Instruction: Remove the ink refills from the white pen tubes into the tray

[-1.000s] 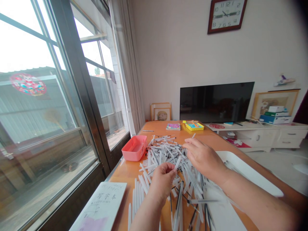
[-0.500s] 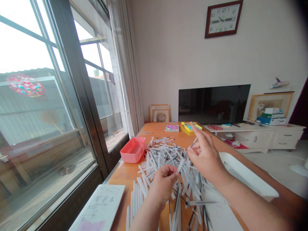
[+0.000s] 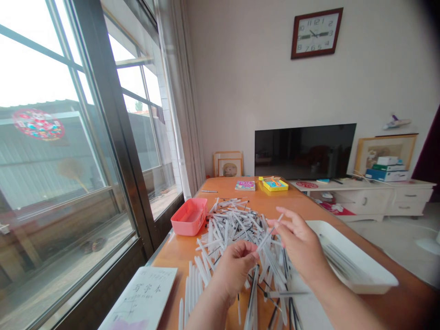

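Note:
In front of me, my left hand point(image 3: 237, 261) pinches the lower end of a translucent white pen barrel point(image 3: 264, 243) between thumb and fingers. The barrel slants up and right to my right hand point(image 3: 297, 238), whose thumb and index finger close on a thin pen refill point(image 3: 280, 217) in line with the barrel. How far the refill sits inside the barrel I cannot make out. Below and behind both hands spreads a heap of loose pen barrels and dark refills point(image 3: 233, 224). Several more barrels point(image 3: 193, 284) lie side by side left of my left wrist.
A pink basket point(image 3: 187, 224) stands left of the heap. At right is a white tray point(image 3: 373, 279) with several thin rods in it. A notebook point(image 3: 144, 293) lies front left. Toward the table's far end are a small book point(image 3: 245, 185), a yellow box point(image 3: 280, 187) and a pen point(image 3: 209, 191).
My right hand has come down and closer to my left, and less of the thin refill shows between them. My left hand keeps its pinch on the barrel.

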`<state>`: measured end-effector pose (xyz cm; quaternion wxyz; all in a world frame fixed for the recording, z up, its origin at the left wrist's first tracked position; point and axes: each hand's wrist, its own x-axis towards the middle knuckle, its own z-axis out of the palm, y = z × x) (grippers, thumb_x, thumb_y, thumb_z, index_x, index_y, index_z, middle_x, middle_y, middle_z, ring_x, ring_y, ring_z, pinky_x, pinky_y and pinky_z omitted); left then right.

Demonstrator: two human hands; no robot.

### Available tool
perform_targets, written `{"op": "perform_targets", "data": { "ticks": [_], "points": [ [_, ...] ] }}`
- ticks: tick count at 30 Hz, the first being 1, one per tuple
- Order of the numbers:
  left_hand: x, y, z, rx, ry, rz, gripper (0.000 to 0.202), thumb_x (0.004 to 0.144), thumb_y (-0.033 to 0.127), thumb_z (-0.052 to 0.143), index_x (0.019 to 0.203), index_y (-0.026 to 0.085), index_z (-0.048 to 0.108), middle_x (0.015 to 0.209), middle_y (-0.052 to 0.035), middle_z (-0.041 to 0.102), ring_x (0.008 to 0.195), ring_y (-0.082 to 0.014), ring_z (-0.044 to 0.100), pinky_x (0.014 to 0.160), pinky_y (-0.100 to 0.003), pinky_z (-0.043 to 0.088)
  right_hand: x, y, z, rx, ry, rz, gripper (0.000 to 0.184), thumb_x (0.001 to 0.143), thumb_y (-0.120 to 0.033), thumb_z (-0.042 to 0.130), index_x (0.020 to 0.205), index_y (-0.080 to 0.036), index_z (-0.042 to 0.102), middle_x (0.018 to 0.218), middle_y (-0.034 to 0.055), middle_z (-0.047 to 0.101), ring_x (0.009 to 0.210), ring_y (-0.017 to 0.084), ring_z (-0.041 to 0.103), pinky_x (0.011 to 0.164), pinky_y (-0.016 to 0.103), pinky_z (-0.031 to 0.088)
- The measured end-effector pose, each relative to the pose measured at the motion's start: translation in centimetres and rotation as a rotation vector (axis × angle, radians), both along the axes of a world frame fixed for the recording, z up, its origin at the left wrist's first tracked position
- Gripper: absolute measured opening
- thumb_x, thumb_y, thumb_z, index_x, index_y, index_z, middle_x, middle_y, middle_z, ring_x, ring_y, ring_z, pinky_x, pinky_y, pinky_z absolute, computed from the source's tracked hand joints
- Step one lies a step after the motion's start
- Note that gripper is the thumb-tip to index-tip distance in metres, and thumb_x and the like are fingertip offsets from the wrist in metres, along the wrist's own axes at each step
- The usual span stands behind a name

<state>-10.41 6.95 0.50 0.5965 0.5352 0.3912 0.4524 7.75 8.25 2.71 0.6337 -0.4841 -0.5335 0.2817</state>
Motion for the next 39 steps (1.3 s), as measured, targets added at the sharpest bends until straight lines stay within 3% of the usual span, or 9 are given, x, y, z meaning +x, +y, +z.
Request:
{"op": "perform_targets", "data": {
  "ticks": [5, 10, 17, 24, 31, 39],
  "points": [
    [-0.3, 0.9, -0.9, 0.199, 0.162, 0.101, 0.018, 0.082, 0.03, 0.067, 0.09, 0.015, 0.068, 0.073, 0.0011, 0.056, 0.066, -0.0107, 0.043, 0.063, -0.023, 0.033, -0.9, -0.1, -1.5, -0.092, 0.013, 0.091, 0.045, 0.092, -0.053, 0.058, 0.126, -0.023, 0.058, 0.116, 0.013, 0.074, 0.106, 0.026, 0.069, 0.07, 0.03, 0.054],
    [-0.9, 1.5, -1.0, 0.321, 0.318, 0.163, 0.021, 0.085, 0.033, 0.063, 0.094, 0.016, 0.072, 0.075, -0.001, 0.062, 0.068, -0.0135, 0.051, 0.064, -0.024, 0.038, -1.7, -0.5, -2.3, -0.09, 0.021, 0.148, 0.043, 0.091, -0.056, 0.057, 0.115, -0.021, 0.065, 0.118, 0.0127, 0.072, 0.106, 0.027, 0.068, 0.079, 0.036, 0.06],
    [-0.4, 2.2, 0.6, 0.461, 0.657, 0.23, 0.019, 0.084, 0.025, 0.059, 0.093, 0.024, 0.076, 0.089, -0.0026, 0.074, 0.085, -0.0198, 0.063, 0.078, -0.028, 0.045, -1.5, 0.2, -4.4, -0.094, 0.123, 0.185, 0.042, 0.087, -0.057, 0.064, 0.11, -0.022, 0.069, 0.116, 0.0106, 0.072, 0.103, 0.027, 0.069, 0.085, 0.04, 0.061],
    [0.1, 3.3, 1.5, 0.608, 0.925, 0.246, 0.024, 0.085, 0.018, 0.056, 0.097, 0.029, 0.073, 0.1, -0.0007, 0.074, 0.099, -0.0242, 0.06, 0.088, -0.037, 0.039, -1.4, 0.8, -6.1, -0.153, 0.303, 0.172, 0.044, 0.084, -0.057, 0.068, 0.109, -0.02, 0.068, 0.114, 0.0106, 0.073, 0.107, 0.03, 0.07, 0.09, 0.043, 0.06],
    [0.3, 1.7, -0.1, 0.785, 0.928, 0.273, 0.024, 0.094, 0.022, 0.05, 0.108, 0.029, 0.068, 0.096, -0.0044, 0.069, 0.096, -0.0247, 0.058, 0.09, -0.041, 0.037, -1.5, 0.4, -6.7, -0.195, 0.244, 0.165, 0.045, 0.085, -0.06, 0.065, 0.107, -0.021, 0.069, 0.117, 0.0105, 0.073, 0.106, 0.029, 0.07, 0.093, 0.04, 0.06],
    [0.3, 1.9, -1.3, 0.84, 0.922, 0.246, 0.026, 0.091, 0.016, 0.05, 0.11, 0.026, 0.066, 0.095, -0.0085, 0.066, 0.089, -0.0264, 0.06, 0.078, -0.038, 0.041, -1.6, -0.3, -5.9, -0.25, 0.234, 0.199, 0.044, 0.077, -0.064, 0.07, 0.098, -0.026, 0.07, 0.109, 0.0092, 0.077, 0.101, 0.031, 0.073, 0.09, 0.04, 0.061]
  ]
}}
